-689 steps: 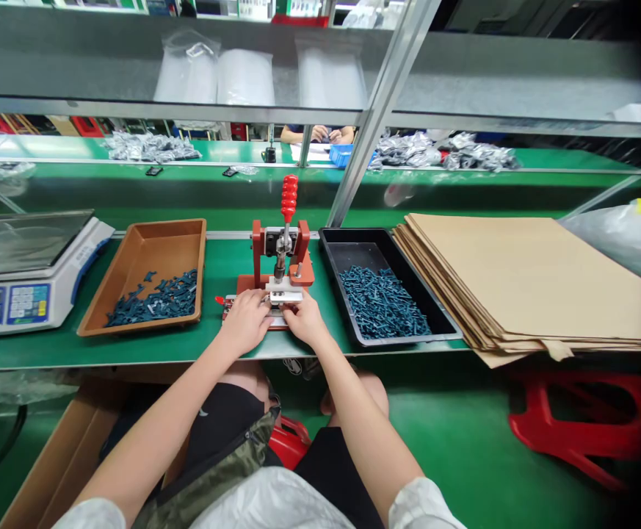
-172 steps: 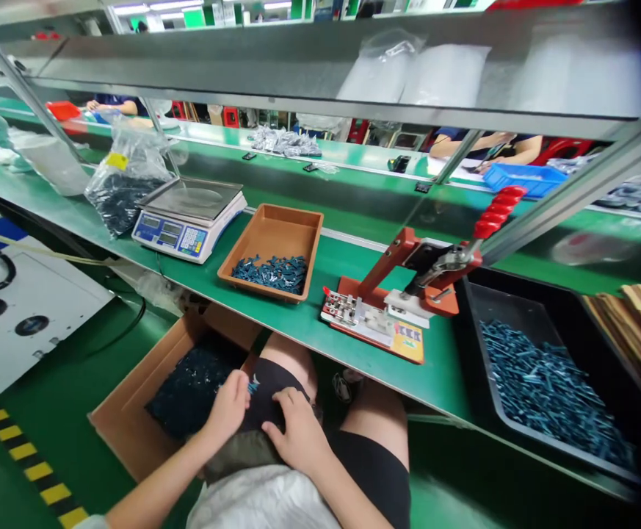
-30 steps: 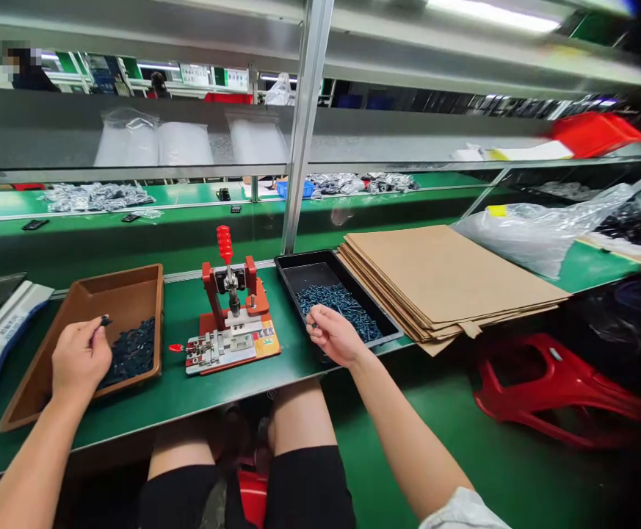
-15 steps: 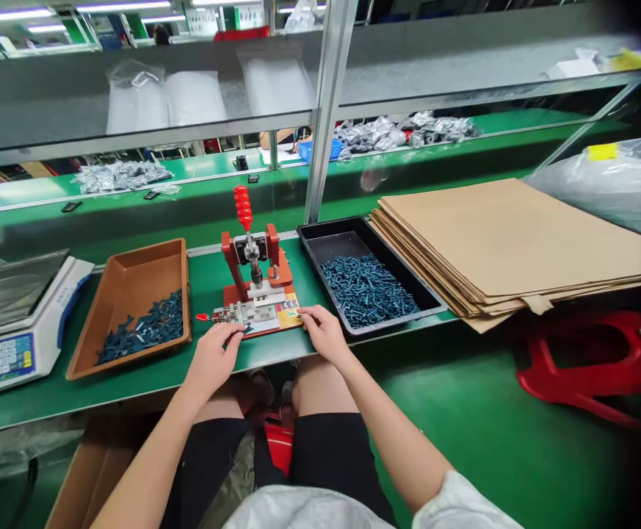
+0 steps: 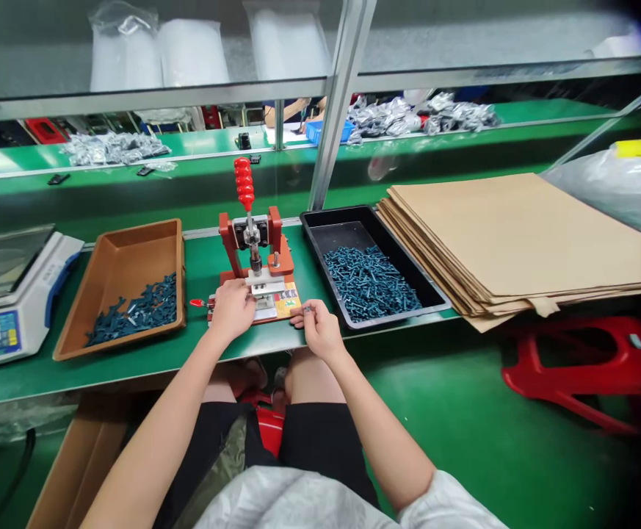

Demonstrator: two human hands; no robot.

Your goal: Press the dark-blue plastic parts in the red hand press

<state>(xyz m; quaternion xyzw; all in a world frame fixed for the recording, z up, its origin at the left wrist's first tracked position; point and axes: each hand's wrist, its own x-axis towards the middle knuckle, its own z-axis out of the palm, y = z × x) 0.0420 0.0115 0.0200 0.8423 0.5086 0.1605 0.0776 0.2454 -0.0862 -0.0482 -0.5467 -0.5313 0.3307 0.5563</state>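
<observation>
Head view, bench inspection: right hand [image 5: 321, 332] palm down, thumb and forefinger closed in a firm pinch on one tiny dark-and-silver part [image 5: 308, 311], remaining fingers loosely curled. Part too small for its form to be read; long axis apparently near level, pointing left toward the press, though uncertain. Location of part: held just above the green laminate workbench [image 5: 133, 375], just right of the steel clamp fixture [image 5: 262, 308], with the black plastic tray [image 5: 342, 235] close behind and to the right.

Left hand [image 5: 232, 310] palm down, fingers part-curled, in contact with the steel clamp fixture; any hold by that hand hidden from view, so state undetermined. Left hand nearer the fixture's centre, right hand nearer its right edge and the black plastic tray. Fixture seated at the foot of a red steel toggle press [image 5: 254, 239], red ribbed handle upright. Left of the press, a shallow brown plastic tray [image 5: 133, 250] holding dark teal moulded parts [image 5: 133, 312]; inside the black plastic tray, a loose heap of teal screws [image 5: 369, 283]. Farther left, a white-and-blue digital scale [image 5: 9, 330]; farther right, a stack of kraft cardboard sheets [image 5: 518, 235]
</observation>
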